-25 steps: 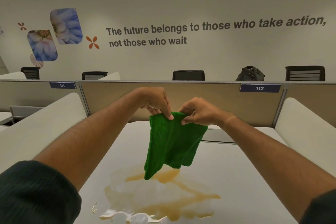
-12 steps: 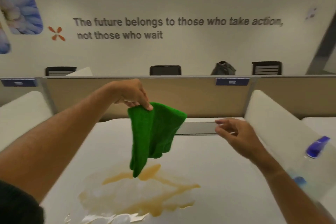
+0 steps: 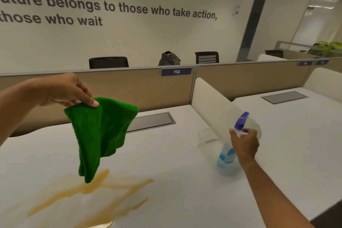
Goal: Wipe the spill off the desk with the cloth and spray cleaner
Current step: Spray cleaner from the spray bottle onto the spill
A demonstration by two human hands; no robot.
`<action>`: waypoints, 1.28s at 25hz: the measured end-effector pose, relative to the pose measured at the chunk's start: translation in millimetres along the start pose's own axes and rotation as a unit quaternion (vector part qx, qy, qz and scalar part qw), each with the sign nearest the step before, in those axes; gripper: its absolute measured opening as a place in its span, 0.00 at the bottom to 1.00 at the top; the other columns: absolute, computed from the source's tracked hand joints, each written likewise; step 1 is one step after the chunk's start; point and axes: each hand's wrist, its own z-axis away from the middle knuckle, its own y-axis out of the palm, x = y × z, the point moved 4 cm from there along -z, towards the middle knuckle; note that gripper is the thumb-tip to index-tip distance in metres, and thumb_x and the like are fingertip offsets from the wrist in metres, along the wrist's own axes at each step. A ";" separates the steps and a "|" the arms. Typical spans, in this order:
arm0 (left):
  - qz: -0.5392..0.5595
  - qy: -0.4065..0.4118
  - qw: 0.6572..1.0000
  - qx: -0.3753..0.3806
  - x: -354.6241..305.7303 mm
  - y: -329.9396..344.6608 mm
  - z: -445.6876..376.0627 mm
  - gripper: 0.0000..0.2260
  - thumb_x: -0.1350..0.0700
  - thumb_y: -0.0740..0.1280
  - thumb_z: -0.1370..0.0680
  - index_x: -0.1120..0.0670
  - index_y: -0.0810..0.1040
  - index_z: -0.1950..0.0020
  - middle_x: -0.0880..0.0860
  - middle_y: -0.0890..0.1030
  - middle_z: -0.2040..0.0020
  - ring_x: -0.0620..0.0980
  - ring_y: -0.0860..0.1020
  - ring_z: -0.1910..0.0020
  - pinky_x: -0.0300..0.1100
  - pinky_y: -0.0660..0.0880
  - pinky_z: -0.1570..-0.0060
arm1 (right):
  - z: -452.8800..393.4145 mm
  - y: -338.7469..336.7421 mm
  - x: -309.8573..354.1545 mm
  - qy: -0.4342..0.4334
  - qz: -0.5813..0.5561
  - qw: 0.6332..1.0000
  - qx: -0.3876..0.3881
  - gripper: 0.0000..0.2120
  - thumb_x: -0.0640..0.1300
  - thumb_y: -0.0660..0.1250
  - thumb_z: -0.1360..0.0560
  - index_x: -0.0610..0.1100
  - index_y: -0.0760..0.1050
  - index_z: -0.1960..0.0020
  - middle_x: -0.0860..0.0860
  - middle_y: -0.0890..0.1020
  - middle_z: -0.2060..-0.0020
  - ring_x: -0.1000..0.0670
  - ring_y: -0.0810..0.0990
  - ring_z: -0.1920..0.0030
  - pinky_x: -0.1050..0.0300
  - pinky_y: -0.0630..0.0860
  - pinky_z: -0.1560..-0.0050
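Head view: spray bottle [image 3: 228,161] stands upright on the white desk [image 3: 175,163] at the right, its long axis vertical, purple trigger head [image 3: 241,121] on top and pale blue liquid low in the clear body. It lies right of the brown spill [image 3: 96,190], which spreads over the near left part of the desk, and close against the rounded white divider [image 3: 209,102]. The right hand [image 3: 245,143] is far the nearer one: it sits right at the bottle's neck, just under the trigger head, fingers loosely curved and apart, thumb and forefinger parted around the neck. Whether they already touch it I cannot tell; they have not closed round it, so the grasp looks not yet made. The left hand [image 3: 68,91] is well apart at the left, raised above the desk, thumb and fingers pinching the top edge of the green cloth [image 3: 100,135]. The cloth hangs free in folds, its lowest corner dangling over the far end of the spill, seemingly just clear of the liquid
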 end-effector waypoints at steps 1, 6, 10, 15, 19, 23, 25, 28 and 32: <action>0.003 0.000 1.000 0.003 -0.1 1.5 -3.4 0.17 0.56 0.80 0.43 0.62 0.83 0.59 0.57 0.84 0.67 0.53 0.79 0.67 0.40 0.74 0.67 | -8.2 0.9 -3.8 0.011 0.002 1.000 0.003 0.28 0.48 0.76 0.29 0.39 0.68 0.36 0.39 0.78 0.41 0.39 0.78 0.42 0.47 0.76 0.43; 0.020 -0.012 1.000 0.009 0.4 7.7 -9.5 0.20 0.53 0.81 0.48 0.61 0.84 0.61 0.58 0.83 0.65 0.53 0.79 0.65 0.41 0.74 0.65 | -37.7 15.9 -8.9 0.010 -0.034 0.998 0.047 0.34 0.48 0.75 0.28 0.40 0.63 0.29 0.42 0.76 0.39 0.41 0.77 0.41 0.52 0.72 0.42; -0.010 -0.014 1.000 0.019 -7.1 15.5 5.1 0.12 0.53 0.80 0.42 0.58 0.83 0.65 0.52 0.82 0.69 0.46 0.77 0.69 0.36 0.73 0.70 | -58.5 23.0 -21.5 0.007 -0.039 0.999 0.029 0.28 0.47 0.74 0.28 0.41 0.68 0.33 0.38 0.79 0.40 0.37 0.77 0.41 0.46 0.71 0.39; -0.012 -0.014 0.999 0.033 -9.5 16.1 11.1 0.07 0.58 0.77 0.32 0.54 0.81 0.66 0.49 0.80 0.70 0.45 0.76 0.68 0.33 0.72 0.71 | -76.5 32.5 -43.8 0.025 -0.046 0.997 0.063 0.19 0.52 0.71 0.33 0.57 0.73 0.43 0.41 0.81 0.47 0.39 0.79 0.52 0.42 0.74 0.45; -0.015 -0.024 0.999 0.029 -7.3 15.0 11.9 0.07 0.57 0.78 0.32 0.54 0.81 0.63 0.48 0.81 0.69 0.45 0.77 0.66 0.36 0.72 0.67 | -109.5 50.3 -79.8 0.036 -0.080 0.994 0.059 0.13 0.64 0.66 0.34 0.65 0.72 0.51 0.47 0.81 0.54 0.49 0.78 0.58 0.42 0.77 0.46; -0.010 -0.028 0.999 0.020 -6.9 11.1 11.2 0.07 0.57 0.78 0.33 0.54 0.81 0.63 0.47 0.81 0.70 0.43 0.77 0.67 0.34 0.72 0.70 | -149.1 58.2 -87.4 0.031 -0.100 0.992 0.065 0.13 0.65 0.66 0.33 0.66 0.72 0.50 0.59 0.77 0.62 0.57 0.76 0.62 0.42 0.78 0.47; -0.006 -0.028 0.999 0.016 -7.5 9.3 10.7 0.07 0.57 0.78 0.33 0.54 0.81 0.63 0.47 0.82 0.69 0.43 0.78 0.67 0.34 0.72 0.69 | -157.9 52.2 -70.9 0.017 -0.114 0.992 0.049 0.15 0.67 0.66 0.33 0.65 0.73 0.48 0.61 0.77 0.63 0.57 0.78 0.61 0.44 0.79 0.48; 0.000 -0.025 1.000 0.011 -7.3 7.8 11.0 0.07 0.58 0.78 0.33 0.55 0.81 0.61 0.49 0.82 0.68 0.45 0.78 0.64 0.36 0.73 0.67 | -149.7 46.3 -28.0 -0.001 -0.138 0.990 0.040 0.19 0.71 0.66 0.34 0.63 0.75 0.49 0.61 0.78 0.67 0.56 0.79 0.62 0.48 0.80 0.50; 0.005 -0.024 1.000 0.006 -6.2 3.6 12.4 0.07 0.58 0.78 0.33 0.57 0.82 0.60 0.51 0.82 0.65 0.47 0.79 0.62 0.39 0.73 0.64 | -110.3 24.3 47.6 -0.044 -0.178 0.980 0.081 0.16 0.67 0.70 0.34 0.58 0.78 0.52 0.56 0.78 0.69 0.58 0.79 0.67 0.52 0.80 0.50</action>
